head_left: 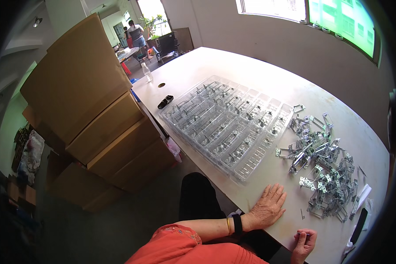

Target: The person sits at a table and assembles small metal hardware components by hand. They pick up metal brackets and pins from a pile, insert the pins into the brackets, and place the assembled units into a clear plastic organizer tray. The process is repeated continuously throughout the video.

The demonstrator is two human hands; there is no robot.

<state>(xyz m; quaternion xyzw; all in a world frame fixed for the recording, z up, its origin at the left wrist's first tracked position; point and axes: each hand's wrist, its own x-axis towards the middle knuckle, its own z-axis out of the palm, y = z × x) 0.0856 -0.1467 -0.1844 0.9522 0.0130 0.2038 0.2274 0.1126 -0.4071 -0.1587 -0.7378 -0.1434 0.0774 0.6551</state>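
Head view. The left hand (266, 207) rests palm down on the white tabletop (251, 66), fingers extended and slightly spread, holding nothing. A gold bangle (228, 225) and a black wristband (237, 223) encircle that wrist. The right hand (304, 246), at the near edge, is curled, with a thin dark piece (302, 233) pinched between thumb and fingers; its exact shape is too small to tell.

A heap of silver metal brackets (332, 185) lies loose on the tabletop, beyond both hands and to the right of the tray. One small metal part (302, 214) lies apart, between the heap and the hands. The clear compartmented tray (240, 179) lies flat beyond the left hand; metal parts occupy many of its compartments.

Beside the tray's far left corner is a black object (165, 102); a clear bottle (147, 73) stands farther back. Stacked cardboard boxes (83, 83) stand left of the tabletop.
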